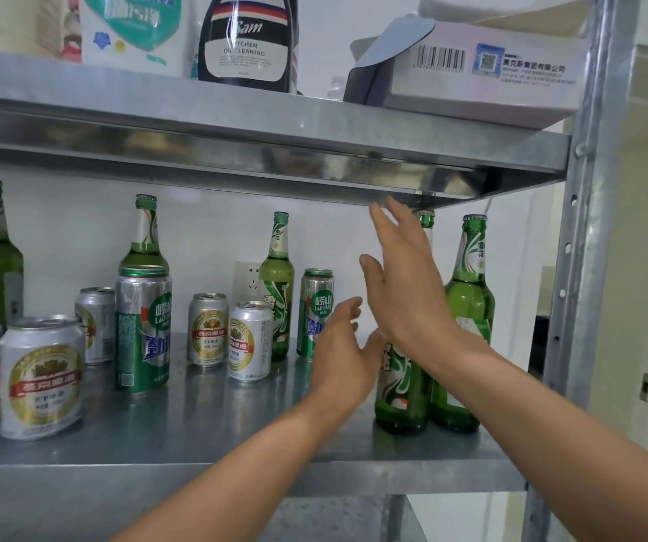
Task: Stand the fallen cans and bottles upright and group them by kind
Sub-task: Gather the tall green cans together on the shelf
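Green glass bottles (469, 307) and beer cans (209, 330) all stand upright on the metal shelf (236, 424), kinds mixed. The bottles look heavy, slick and breakable, best gripped round the body; the cans look light and easily dented. Left hand (344, 357) and right hand (408, 291) hover by the right-hand bottles, fingers (389, 228) spread wide, holding nothing.

Bare shelf (205, 432) strip in front of cans; gap between short can (249, 342) and right bottle pair (404, 389); upper shelf (275, 150) limits headroom.
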